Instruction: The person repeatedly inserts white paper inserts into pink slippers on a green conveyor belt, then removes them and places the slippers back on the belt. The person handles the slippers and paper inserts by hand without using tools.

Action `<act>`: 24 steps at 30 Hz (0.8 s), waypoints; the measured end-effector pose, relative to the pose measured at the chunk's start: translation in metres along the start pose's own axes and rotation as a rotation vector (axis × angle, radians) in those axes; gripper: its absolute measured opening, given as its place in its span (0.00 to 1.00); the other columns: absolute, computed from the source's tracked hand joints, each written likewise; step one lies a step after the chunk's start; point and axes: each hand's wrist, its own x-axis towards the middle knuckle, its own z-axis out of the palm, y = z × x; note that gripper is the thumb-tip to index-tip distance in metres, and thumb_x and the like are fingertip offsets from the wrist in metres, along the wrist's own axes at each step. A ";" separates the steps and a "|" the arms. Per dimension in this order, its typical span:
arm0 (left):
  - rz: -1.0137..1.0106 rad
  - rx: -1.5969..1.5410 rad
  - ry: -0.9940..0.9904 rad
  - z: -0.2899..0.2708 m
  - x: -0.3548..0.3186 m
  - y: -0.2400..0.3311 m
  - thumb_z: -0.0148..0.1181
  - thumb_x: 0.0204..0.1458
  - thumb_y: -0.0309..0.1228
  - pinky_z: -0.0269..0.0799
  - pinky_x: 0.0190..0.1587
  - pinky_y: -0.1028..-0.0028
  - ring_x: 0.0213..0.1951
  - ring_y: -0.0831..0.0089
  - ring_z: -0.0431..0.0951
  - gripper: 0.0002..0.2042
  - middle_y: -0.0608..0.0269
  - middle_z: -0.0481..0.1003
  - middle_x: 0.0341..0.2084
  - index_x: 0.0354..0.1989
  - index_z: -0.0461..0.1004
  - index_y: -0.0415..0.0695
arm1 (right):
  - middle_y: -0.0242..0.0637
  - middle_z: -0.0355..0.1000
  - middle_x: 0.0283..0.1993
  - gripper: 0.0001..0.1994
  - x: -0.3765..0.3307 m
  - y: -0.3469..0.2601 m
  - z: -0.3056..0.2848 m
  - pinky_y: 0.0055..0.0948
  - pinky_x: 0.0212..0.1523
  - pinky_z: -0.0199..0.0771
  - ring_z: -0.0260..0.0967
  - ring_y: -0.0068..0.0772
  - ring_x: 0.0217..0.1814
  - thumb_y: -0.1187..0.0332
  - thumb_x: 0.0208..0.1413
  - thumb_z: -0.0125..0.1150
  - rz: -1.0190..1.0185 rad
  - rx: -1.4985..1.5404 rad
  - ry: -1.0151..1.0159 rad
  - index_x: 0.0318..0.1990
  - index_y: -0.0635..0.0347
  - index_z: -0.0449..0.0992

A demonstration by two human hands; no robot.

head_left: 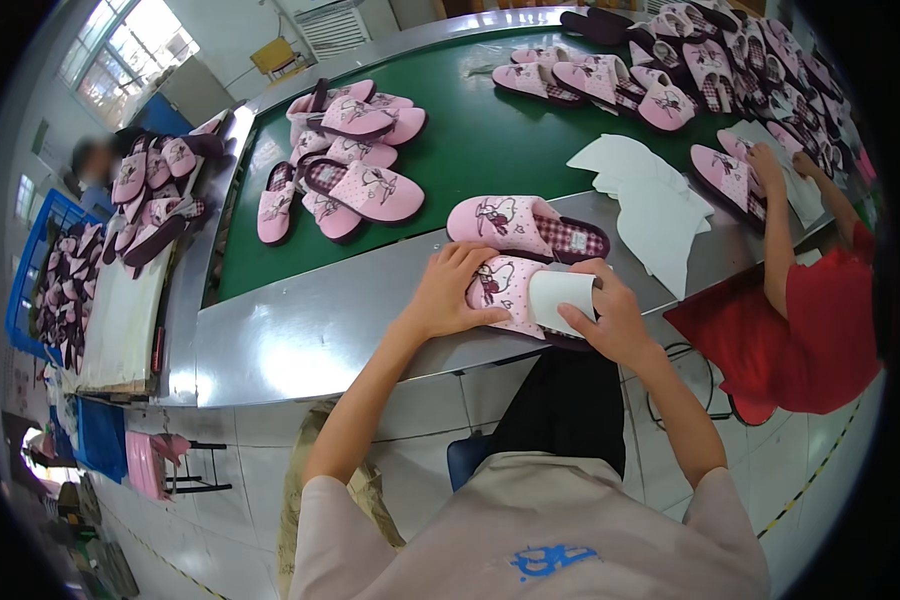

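Observation:
A pink slipper (505, 290) with a printed figure on its upper lies at the metal table edge in front of me. My left hand (448, 290) is closed over its toe and side. In my right hand (610, 312) is a curled piece of white paper (560, 297), gripped between thumb and fingers, its far end inside the slipper's opening. Just beyond lies the matching slipper (495, 222), its checked insole showing. To the right a stack of white paper sheets (650, 200) lies partly on the metal edge and partly on the green surface.
Pink slippers (360, 185) are piled on the green belt (450, 130) at the left, with a bigger heap (720, 60) at the far right. A co-worker in red (820, 320) handles slippers and paper close on my right. At the left stand more slippers (155, 190) and a blue crate (30, 270).

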 end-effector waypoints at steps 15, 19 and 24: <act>-0.051 -0.119 0.027 0.000 -0.001 0.007 0.61 0.61 0.48 0.58 0.67 0.55 0.64 0.53 0.68 0.28 0.55 0.74 0.60 0.66 0.73 0.46 | 0.42 0.73 0.52 0.16 0.006 0.006 -0.002 0.36 0.50 0.75 0.75 0.44 0.49 0.62 0.61 0.67 -0.173 0.164 -0.072 0.47 0.69 0.82; -0.112 -0.149 0.069 0.007 0.001 0.008 0.59 0.63 0.44 0.59 0.66 0.58 0.63 0.55 0.69 0.22 0.56 0.76 0.57 0.61 0.77 0.46 | 0.43 0.72 0.55 0.17 0.008 0.004 -0.005 0.37 0.52 0.75 0.75 0.45 0.51 0.62 0.60 0.67 -0.145 0.154 -0.111 0.49 0.69 0.81; -0.281 -0.254 0.398 0.029 0.001 -0.001 0.63 0.62 0.37 0.71 0.55 0.65 0.50 0.58 0.79 0.16 0.56 0.81 0.48 0.54 0.80 0.43 | 0.43 0.71 0.59 0.20 0.004 -0.008 0.002 0.37 0.58 0.74 0.74 0.46 0.56 0.63 0.59 0.67 -0.037 0.211 -0.054 0.52 0.70 0.79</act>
